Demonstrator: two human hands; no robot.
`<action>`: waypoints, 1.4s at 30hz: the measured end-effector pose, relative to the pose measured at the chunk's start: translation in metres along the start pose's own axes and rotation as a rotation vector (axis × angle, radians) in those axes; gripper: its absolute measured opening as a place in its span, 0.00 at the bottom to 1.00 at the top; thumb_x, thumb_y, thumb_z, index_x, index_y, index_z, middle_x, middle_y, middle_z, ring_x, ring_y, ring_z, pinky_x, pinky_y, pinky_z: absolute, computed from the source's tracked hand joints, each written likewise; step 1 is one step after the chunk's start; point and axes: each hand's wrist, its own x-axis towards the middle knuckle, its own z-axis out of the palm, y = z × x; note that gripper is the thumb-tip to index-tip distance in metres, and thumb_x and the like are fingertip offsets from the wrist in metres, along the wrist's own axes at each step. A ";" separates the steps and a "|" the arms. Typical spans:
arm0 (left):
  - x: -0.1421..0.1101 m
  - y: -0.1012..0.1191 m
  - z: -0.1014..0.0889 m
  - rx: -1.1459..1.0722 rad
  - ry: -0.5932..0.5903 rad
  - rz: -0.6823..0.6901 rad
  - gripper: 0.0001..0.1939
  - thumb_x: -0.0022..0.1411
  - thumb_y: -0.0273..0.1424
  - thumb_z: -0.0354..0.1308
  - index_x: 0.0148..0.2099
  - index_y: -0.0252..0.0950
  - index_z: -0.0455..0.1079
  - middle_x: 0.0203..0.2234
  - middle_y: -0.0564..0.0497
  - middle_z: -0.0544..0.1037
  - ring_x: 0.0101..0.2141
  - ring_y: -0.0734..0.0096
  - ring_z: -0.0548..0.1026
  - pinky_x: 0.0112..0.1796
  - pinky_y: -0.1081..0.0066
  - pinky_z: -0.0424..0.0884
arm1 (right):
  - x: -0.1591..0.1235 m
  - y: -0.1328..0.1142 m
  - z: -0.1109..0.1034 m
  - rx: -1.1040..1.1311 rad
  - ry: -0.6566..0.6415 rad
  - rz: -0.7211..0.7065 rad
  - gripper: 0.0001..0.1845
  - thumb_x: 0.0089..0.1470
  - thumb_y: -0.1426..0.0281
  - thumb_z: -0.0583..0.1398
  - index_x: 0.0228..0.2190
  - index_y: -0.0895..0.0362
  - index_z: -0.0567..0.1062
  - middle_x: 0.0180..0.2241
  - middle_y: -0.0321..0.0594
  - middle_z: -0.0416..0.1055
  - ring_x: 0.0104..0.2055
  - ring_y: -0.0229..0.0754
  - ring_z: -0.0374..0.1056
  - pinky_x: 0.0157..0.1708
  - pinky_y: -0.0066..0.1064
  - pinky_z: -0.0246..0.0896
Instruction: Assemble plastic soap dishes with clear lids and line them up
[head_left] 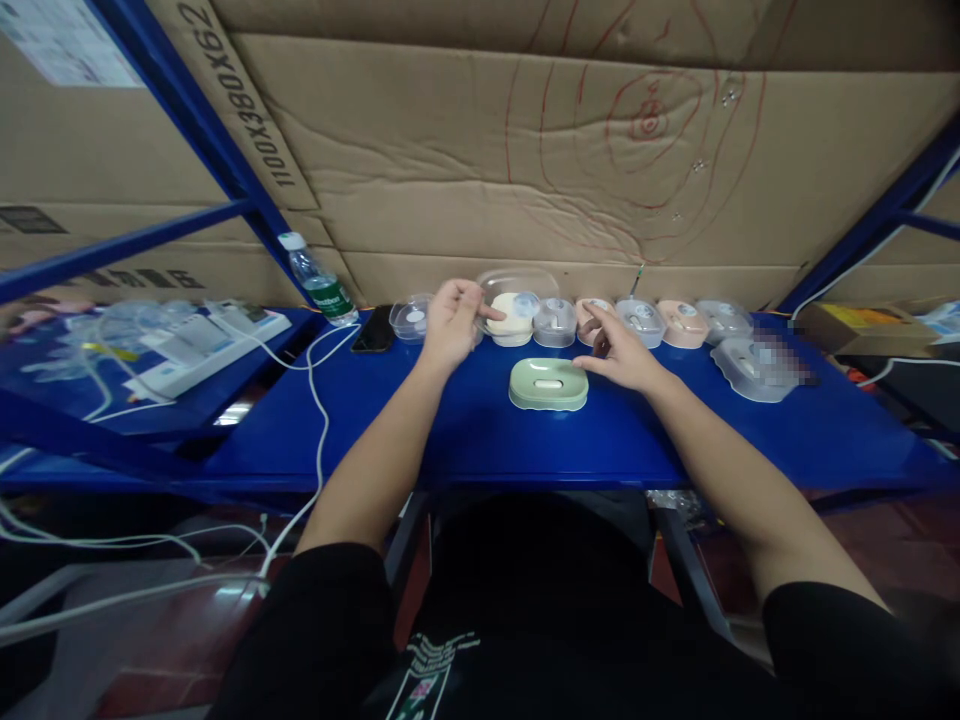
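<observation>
My left hand (pixel 454 322) is raised over the back of the blue table, fingers pinched at the left edge of a clear plastic lid (pixel 519 282). The lid is tilted up behind a cream oval box (pixel 510 325), and its lower part is hard to make out. In front lies a pale green oval box (pixel 548 384), with a white oblong piece in its middle. Just right of that box, my right hand (pixel 616 348) hovers with its fingers apart and nothing visible in it. Its thumb comes close to the green rim.
Several small lidded boxes, including a clear one (pixel 639 322) and a pink one (pixel 682 323), line the back. Another clear box (pixel 752 370) sits at right. A phone (pixel 373 330), water bottle (pixel 322 285) and white cable (pixel 321 400) are at left. Cardboard (pixel 420 150) walls the back.
</observation>
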 end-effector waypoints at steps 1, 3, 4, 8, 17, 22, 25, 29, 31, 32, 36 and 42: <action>-0.004 0.001 0.006 -0.016 -0.062 -0.029 0.22 0.77 0.56 0.51 0.47 0.42 0.64 0.28 0.51 0.82 0.14 0.78 0.62 0.19 0.72 0.57 | 0.000 -0.001 0.000 -0.002 0.016 -0.012 0.67 0.51 0.39 0.71 0.78 0.52 0.50 0.64 0.57 0.71 0.43 0.57 0.77 0.49 0.56 0.77; -0.012 0.002 0.018 -0.039 -0.178 -0.095 0.20 0.78 0.53 0.51 0.46 0.41 0.64 0.28 0.52 0.83 0.13 0.80 0.60 0.19 0.72 0.55 | 0.000 -0.003 0.001 -0.016 0.024 -0.036 0.71 0.49 0.40 0.73 0.79 0.51 0.47 0.68 0.57 0.67 0.46 0.59 0.77 0.50 0.57 0.77; -0.015 0.003 0.023 -0.049 -0.230 -0.129 0.19 0.79 0.51 0.51 0.45 0.41 0.64 0.28 0.51 0.83 0.13 0.80 0.60 0.19 0.72 0.54 | -0.001 -0.003 0.001 -0.028 0.020 -0.043 0.70 0.49 0.40 0.73 0.79 0.50 0.48 0.69 0.57 0.66 0.48 0.60 0.77 0.51 0.57 0.76; -0.021 0.004 0.033 -0.071 -0.350 -0.238 0.13 0.81 0.41 0.49 0.45 0.39 0.64 0.30 0.50 0.85 0.14 0.81 0.60 0.19 0.72 0.54 | -0.002 -0.004 0.000 -0.074 0.010 -0.063 0.62 0.51 0.40 0.72 0.77 0.48 0.57 0.69 0.54 0.67 0.54 0.63 0.75 0.55 0.58 0.75; -0.014 -0.004 0.029 -0.012 -0.358 -0.334 0.18 0.82 0.45 0.46 0.49 0.37 0.68 0.30 0.48 0.85 0.14 0.80 0.60 0.21 0.71 0.57 | -0.004 -0.013 -0.002 -0.130 -0.031 -0.059 0.64 0.45 0.40 0.75 0.75 0.47 0.62 0.61 0.52 0.75 0.59 0.70 0.73 0.60 0.63 0.70; -0.019 -0.004 0.022 0.355 -0.410 -0.092 0.23 0.78 0.47 0.53 0.61 0.34 0.71 0.28 0.49 0.82 0.27 0.68 0.78 0.32 0.69 0.69 | -0.006 -0.015 -0.002 -0.121 -0.073 -0.022 0.59 0.42 0.38 0.75 0.68 0.54 0.73 0.50 0.51 0.82 0.43 0.59 0.78 0.51 0.55 0.75; -0.023 -0.001 0.019 0.563 -0.461 0.015 0.28 0.76 0.50 0.54 0.63 0.33 0.73 0.28 0.48 0.82 0.34 0.61 0.81 0.36 0.67 0.70 | -0.005 -0.012 -0.004 -0.114 -0.113 -0.031 0.57 0.42 0.38 0.76 0.65 0.55 0.76 0.48 0.51 0.83 0.41 0.56 0.78 0.48 0.52 0.76; -0.023 0.001 0.016 0.637 -0.544 0.033 0.29 0.75 0.53 0.52 0.60 0.34 0.76 0.28 0.48 0.81 0.33 0.59 0.80 0.35 0.65 0.69 | -0.004 -0.008 -0.004 -0.135 -0.150 -0.061 0.55 0.41 0.37 0.76 0.63 0.55 0.78 0.49 0.51 0.84 0.43 0.57 0.80 0.49 0.51 0.76; -0.022 0.000 0.016 0.662 -0.589 0.032 0.28 0.75 0.53 0.52 0.58 0.34 0.77 0.29 0.47 0.81 0.34 0.59 0.80 0.36 0.65 0.69 | -0.004 -0.006 -0.002 -0.146 -0.169 -0.075 0.55 0.41 0.37 0.76 0.62 0.54 0.78 0.50 0.51 0.84 0.45 0.58 0.80 0.50 0.52 0.76; -0.021 -0.001 0.015 0.675 -0.609 0.032 0.28 0.75 0.52 0.53 0.57 0.35 0.77 0.29 0.47 0.82 0.34 0.59 0.80 0.36 0.65 0.69 | -0.004 -0.005 -0.002 -0.145 -0.186 -0.076 0.55 0.41 0.38 0.76 0.62 0.55 0.78 0.50 0.51 0.84 0.45 0.58 0.80 0.50 0.52 0.76; -0.023 -0.002 0.013 0.698 -0.704 0.035 0.25 0.74 0.50 0.53 0.52 0.34 0.78 0.29 0.46 0.82 0.33 0.60 0.80 0.36 0.65 0.68 | -0.004 -0.004 -0.001 -0.126 -0.264 -0.052 0.55 0.41 0.39 0.77 0.63 0.55 0.78 0.51 0.50 0.84 0.46 0.58 0.80 0.50 0.52 0.76; -0.023 -0.002 0.013 0.682 -0.759 0.005 0.26 0.72 0.53 0.54 0.49 0.34 0.77 0.28 0.47 0.83 0.32 0.61 0.80 0.35 0.66 0.69 | -0.004 -0.002 -0.002 -0.048 -0.331 -0.032 0.52 0.41 0.42 0.77 0.64 0.51 0.78 0.56 0.48 0.83 0.50 0.58 0.80 0.53 0.52 0.76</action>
